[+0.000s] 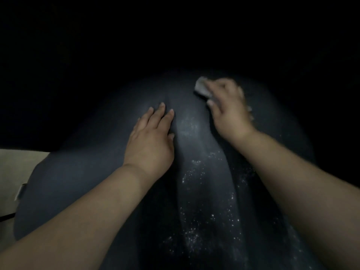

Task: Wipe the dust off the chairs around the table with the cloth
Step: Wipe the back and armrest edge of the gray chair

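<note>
The right hand (228,108) has its fingers curled over a pale cloth (202,88), pressing it onto the dark chair seat (81,182); the blur suggests a wiping stroke. The left hand (151,137) lies flat with 4 fingers straight and close together, probably steadying the seat. White dust (196,207) speckles the ridge nearer the wrists, behind both hands, so much wiping looks left. Beyond the fingertips all is dark.
</note>
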`<action>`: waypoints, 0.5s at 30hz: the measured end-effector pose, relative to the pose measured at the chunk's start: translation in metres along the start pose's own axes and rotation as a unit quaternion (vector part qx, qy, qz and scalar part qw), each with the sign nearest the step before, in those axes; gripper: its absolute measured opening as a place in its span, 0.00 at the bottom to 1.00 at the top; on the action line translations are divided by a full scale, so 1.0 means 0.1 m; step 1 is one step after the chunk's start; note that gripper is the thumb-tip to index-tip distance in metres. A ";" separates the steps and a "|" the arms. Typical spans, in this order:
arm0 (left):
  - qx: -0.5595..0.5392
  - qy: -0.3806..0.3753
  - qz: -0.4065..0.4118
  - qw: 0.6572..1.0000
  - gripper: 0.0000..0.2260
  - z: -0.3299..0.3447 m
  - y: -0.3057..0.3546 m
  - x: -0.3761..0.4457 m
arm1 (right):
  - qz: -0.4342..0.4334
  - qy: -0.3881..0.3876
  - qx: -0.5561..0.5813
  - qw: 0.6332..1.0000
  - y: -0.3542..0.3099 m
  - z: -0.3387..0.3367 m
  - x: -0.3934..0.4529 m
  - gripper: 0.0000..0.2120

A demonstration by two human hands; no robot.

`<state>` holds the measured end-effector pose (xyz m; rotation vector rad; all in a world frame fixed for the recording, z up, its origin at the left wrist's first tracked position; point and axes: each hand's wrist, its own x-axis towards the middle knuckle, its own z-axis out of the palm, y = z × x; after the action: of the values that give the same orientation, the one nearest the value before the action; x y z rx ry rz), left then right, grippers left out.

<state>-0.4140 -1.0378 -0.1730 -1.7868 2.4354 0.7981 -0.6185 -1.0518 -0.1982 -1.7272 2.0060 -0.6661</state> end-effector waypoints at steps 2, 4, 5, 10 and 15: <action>0.011 -0.016 0.003 1.000 0.27 -0.03 -0.01 0.01 | -0.039 -0.049 0.025 0.998 -0.11 0.00 -0.40 0.25; 0.027 -0.030 0.011 0.999 0.27 -0.08 -0.01 0.01 | -0.054 -0.097 0.054 0.992 -0.16 -0.07 -0.68 0.24; 0.034 -0.033 0.014 0.999 0.28 -0.09 -0.01 -0.01 | -0.051 -0.100 0.064 0.992 -0.14 -0.12 -0.74 0.23; 0.042 -0.032 0.037 0.998 0.27 -0.07 0.08 -0.18 | 0.080 0.044 -0.033 0.995 0.36 -0.55 -0.50 0.24; 0.044 -0.042 0.042 0.997 0.26 0.05 0.21 -0.24 | 0.055 -0.002 -0.014 0.998 0.24 -0.33 -0.92 0.25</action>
<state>-0.4255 -1.0097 -0.1618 -1.5967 2.4645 0.7437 -0.6435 -0.9549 -0.1861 -1.6188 2.1010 -0.6005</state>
